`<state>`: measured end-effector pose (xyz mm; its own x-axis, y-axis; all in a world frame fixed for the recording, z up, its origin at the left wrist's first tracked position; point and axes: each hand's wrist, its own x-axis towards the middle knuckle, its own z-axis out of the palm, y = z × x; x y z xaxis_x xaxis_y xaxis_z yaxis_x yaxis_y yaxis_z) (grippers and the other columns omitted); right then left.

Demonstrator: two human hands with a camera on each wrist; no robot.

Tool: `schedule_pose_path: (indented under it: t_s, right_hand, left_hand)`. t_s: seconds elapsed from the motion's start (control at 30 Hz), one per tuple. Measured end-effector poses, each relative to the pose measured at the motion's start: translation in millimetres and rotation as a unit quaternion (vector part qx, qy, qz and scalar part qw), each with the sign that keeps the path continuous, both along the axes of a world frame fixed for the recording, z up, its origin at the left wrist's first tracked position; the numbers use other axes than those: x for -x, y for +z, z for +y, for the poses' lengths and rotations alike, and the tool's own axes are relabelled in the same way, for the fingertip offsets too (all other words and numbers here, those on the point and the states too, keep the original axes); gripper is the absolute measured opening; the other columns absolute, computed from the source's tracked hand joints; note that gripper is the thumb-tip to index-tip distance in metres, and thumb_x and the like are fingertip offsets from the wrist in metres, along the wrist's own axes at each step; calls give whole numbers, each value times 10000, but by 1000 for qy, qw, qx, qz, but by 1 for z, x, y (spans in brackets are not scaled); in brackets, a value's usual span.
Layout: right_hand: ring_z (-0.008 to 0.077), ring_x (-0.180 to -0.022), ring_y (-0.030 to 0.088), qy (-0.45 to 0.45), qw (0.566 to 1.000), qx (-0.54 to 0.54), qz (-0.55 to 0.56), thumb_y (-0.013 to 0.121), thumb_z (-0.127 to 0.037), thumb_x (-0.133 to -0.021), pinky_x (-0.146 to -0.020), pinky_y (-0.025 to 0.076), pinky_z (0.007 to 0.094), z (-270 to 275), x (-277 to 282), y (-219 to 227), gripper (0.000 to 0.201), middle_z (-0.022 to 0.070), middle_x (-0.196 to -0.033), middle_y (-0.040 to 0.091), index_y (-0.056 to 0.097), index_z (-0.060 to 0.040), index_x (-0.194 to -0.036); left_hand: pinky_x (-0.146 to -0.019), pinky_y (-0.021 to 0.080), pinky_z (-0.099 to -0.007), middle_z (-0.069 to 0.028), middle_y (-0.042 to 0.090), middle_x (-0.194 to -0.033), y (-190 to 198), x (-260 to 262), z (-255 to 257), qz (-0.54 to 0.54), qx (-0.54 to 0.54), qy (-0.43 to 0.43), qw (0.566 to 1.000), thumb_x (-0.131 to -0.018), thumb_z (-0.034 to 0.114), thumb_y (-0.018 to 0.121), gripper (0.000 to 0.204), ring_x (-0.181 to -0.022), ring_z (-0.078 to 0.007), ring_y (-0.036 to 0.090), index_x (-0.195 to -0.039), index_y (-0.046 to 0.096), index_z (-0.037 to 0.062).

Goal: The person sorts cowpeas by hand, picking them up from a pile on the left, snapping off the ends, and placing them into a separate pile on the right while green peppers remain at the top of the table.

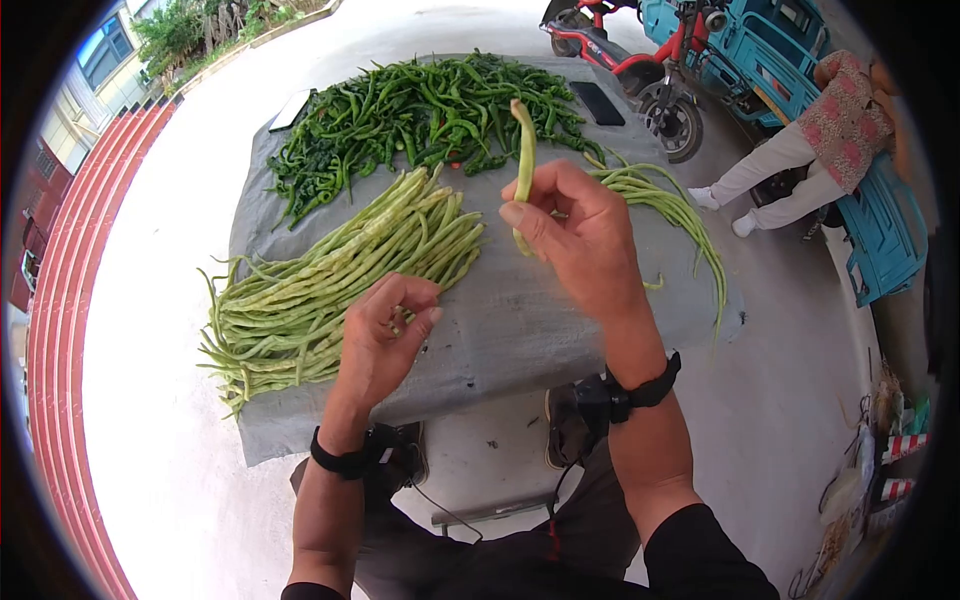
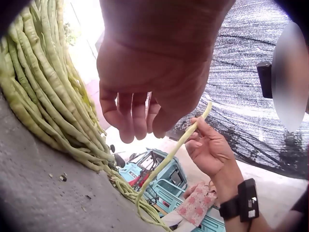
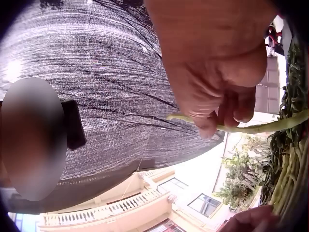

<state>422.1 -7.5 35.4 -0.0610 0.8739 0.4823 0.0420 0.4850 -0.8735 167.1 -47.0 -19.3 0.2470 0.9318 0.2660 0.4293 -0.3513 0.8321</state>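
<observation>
My right hand (image 1: 580, 230) pinches a single long bean (image 1: 525, 155) between thumb and fingers, raised over the grey cloth. In the left wrist view the bean (image 2: 166, 160) runs long and pale green, one end jutting past the fingertips. My left hand (image 1: 383, 335) hovers beside a large pile of long beans (image 1: 320, 290), its fingers loosely bent. From the left wrist view, those fingers (image 2: 126, 121) hang down with nothing visible between them. A smaller bunch of long beans (image 1: 665, 195) lies to the right, partly behind the right hand.
Green peppers (image 1: 430, 110) form a broad heap at the back of the cloth-covered table (image 1: 500, 350). A dark phone (image 1: 598, 103) lies right of them, a pale flat object (image 1: 290, 110) left. Beyond stand a red scooter (image 1: 640, 70), a blue cart (image 1: 885, 235) and a person (image 1: 840, 130).
</observation>
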Motion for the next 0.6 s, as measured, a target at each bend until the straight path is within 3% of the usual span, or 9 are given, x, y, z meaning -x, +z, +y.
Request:
schedule_pose_path:
  t_s: [0.07,0.17,0.23,0.37,0.6]
  right_hand:
    - [79,-697,592,77,991,63,89,785,-104,-1017,-612,460,256,-12,2,18,152,19,-906,670,718,10,-1091]
    - [91,-674,608,115,977,49,171,768,-125,-1039,-605,492,253,-20,12,27,186,40,-903,679,713,16,-1148]
    - [107,-681,634,135,966,55,212,758,-139,-1047,-610,530,266,-25,17,29,216,67,-956,699,708,14,-1190]
    - [114,-767,676,159,947,55,275,730,-149,-1065,-620,551,291,-25,13,31,246,89,-1067,715,684,15,-1243]
    - [89,-823,650,67,942,41,328,700,-182,-1093,-658,526,279,1,-46,20,237,59,-1068,710,691,-3,-1248]
  left_hand:
    - [-863,524,-290,-23,753,-1219,-5,-6,-2,-75,23,-43,996,-953,48,802,326,-1070,-124,693,-1266,714,72]
    - [-976,513,-300,-39,722,-1326,-1,-24,-8,-136,17,-96,986,-985,112,804,494,-1180,-145,679,-1446,628,80]
    - [-1009,508,-312,-47,737,-1287,-5,-44,-16,-208,30,-84,974,-1014,142,783,515,-1173,-153,681,-1488,599,67]
    - [-1007,523,-322,-54,763,-1173,-5,-33,-15,-203,159,-178,950,-1067,158,727,426,-1132,-152,693,-1456,615,27]
    - [-822,554,-274,-44,747,-955,-8,-16,-14,-276,217,-206,913,-1129,160,636,242,-854,-98,692,-1304,684,1]
